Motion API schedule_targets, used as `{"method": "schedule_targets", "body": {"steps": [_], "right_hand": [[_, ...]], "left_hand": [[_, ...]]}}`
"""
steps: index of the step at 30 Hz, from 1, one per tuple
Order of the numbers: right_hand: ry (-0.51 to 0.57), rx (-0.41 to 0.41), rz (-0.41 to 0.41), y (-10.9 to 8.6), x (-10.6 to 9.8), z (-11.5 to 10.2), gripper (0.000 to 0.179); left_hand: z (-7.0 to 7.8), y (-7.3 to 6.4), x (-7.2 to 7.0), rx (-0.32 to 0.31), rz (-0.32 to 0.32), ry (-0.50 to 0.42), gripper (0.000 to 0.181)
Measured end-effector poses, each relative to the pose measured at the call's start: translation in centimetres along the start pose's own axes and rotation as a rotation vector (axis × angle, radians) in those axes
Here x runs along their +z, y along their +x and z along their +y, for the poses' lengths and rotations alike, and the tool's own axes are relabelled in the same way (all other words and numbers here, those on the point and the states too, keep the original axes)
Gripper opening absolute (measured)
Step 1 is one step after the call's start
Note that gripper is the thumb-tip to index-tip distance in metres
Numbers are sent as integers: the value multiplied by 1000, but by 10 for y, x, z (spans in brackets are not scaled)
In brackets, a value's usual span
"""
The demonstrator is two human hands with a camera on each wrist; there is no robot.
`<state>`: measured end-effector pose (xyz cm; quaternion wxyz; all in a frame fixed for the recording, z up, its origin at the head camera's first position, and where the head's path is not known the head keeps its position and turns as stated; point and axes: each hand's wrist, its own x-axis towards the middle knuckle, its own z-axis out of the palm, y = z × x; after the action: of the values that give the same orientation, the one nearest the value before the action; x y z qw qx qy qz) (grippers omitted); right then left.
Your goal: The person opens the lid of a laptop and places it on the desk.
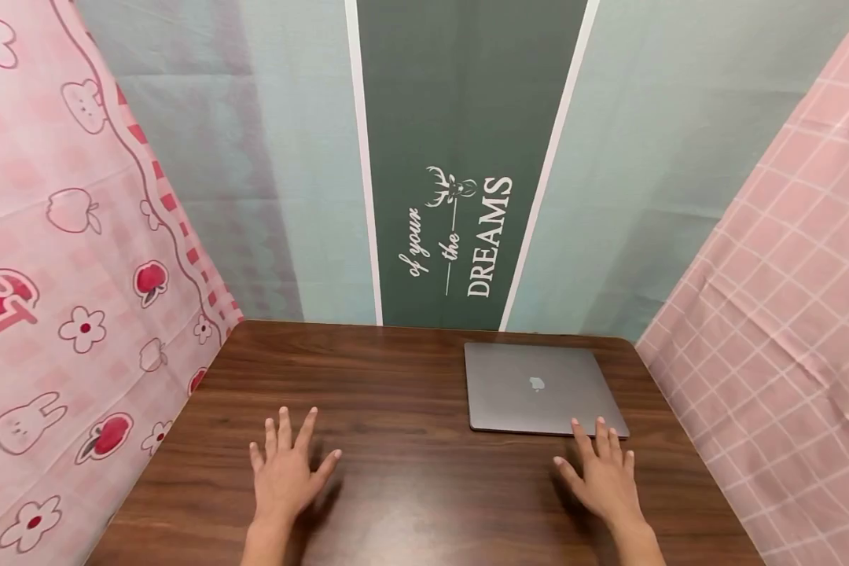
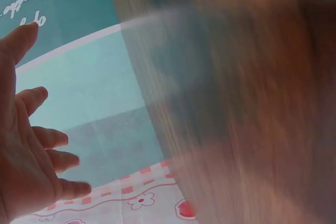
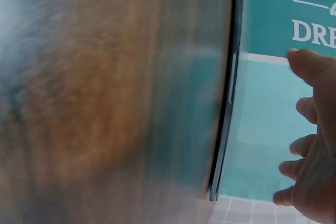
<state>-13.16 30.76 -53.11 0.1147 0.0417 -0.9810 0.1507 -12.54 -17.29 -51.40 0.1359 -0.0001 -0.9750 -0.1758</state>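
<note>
The head view shows me both hands held out above the brown tabletop (image 1: 389,409), and I read this as a ready stage, with nothing gripped or lifted. A closed grey laptop (image 1: 520,397) lies flat on the right half, toward the far edge. My right hand (image 1: 604,481) hovers nearest to it: its fingertips overlap the near edge in that picture, while the right wrist view shows a gap, so I judge them above the laptop rather than on it. The fingers there are spread and hold nothing. My left hand (image 1: 283,478) is well apart from the laptop, also hovering, its fingers fanned out with the thumb away from them; the left wrist view shows no object in its grasp.

To my eye, any move on the laptop calls for a slight reach forward and down with the right hand, and a longer sweep across with the left if both are needed.

As for markings, the lid carries a pale apple-shaped logo (image 1: 537,384) and no words I can read. On the dark green cloth (image 1: 442,102) behind, sideways white lettering says "of your", "the" and "DREAMS", beside a deer head (image 1: 460,189). The red lettering (image 1: 0,305) on the left pink cloth (image 1: 116,196) is cut off and I cannot read it.
</note>
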Motion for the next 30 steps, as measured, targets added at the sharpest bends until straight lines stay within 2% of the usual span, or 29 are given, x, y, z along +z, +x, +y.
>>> {"method": "schedule_targets", "body": {"steps": [6, 11, 14, 19, 24, 30], "right_hand": [[36, -35, 16, 3, -5, 7, 73], [94, -6, -56, 4, -13, 15, 74], [129, 10, -80, 7, -16, 20, 73], [188, 10, -71, 11, -19, 28, 70], [236, 52, -105, 13, -22, 37, 74], [258, 113, -126, 17, -22, 50, 79]], "left_hand": [[8, 3, 3, 13, 43, -20, 75], [16, 7, 7, 22, 66, -41, 69], [22, 10, 10, 22, 58, -59, 64], [34, 14, 17, 29, 28, -103, 57], [45, 18, 23, 43, -5, -152, 56], [58, 24, 35, 100, -21, -227, 57]]}}
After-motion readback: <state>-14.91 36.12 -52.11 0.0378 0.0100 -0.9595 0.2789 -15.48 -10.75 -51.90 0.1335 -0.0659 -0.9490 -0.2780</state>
